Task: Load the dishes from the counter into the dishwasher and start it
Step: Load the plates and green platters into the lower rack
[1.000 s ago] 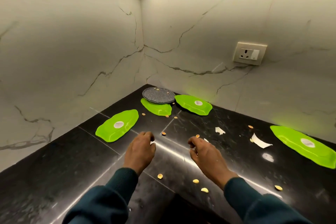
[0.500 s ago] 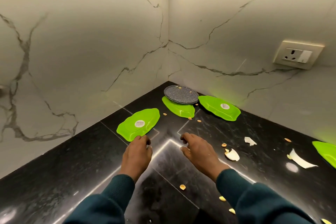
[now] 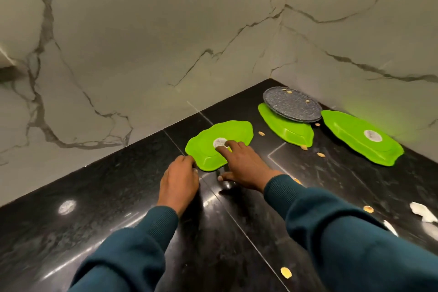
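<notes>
Both our hands are at the nearest green leaf-shaped plate [image 3: 219, 143], which lies upside down on the black stone counter [image 3: 106, 208], a round sticker on its underside. Our left hand [image 3: 179, 179] has its fingers curled at the plate's near-left rim, around seven o'clock on the plate; we cannot tell whether they have got under the edge or only touch it. Our right hand [image 3: 244, 165] lies over the near-right part with fingers spread flat, the forefinger pressing by the sticker and the thumb resting on the counter just below the rim.

We judge the main risk to be slipping: the counter is glossy and the inverted plate offers only a thin rim, so a push without a lift could skate it toward the wall. Loose seeds lie scattered on the counter and could be dragged along or fall.

This plate's long axis runs from about seven o'clock to one o'clock, its farther end toward the corner.

Farther off, at one o'clock, a second green plate [image 3: 288, 129] lies with a speckled grey round plate [image 3: 292, 106] tilted over its far end, touching it; lifting carelessly there could tip the grey one. A third green plate [image 3: 360, 140], also inverted, lies at two o'clock, its axis running ten to four.
</notes>
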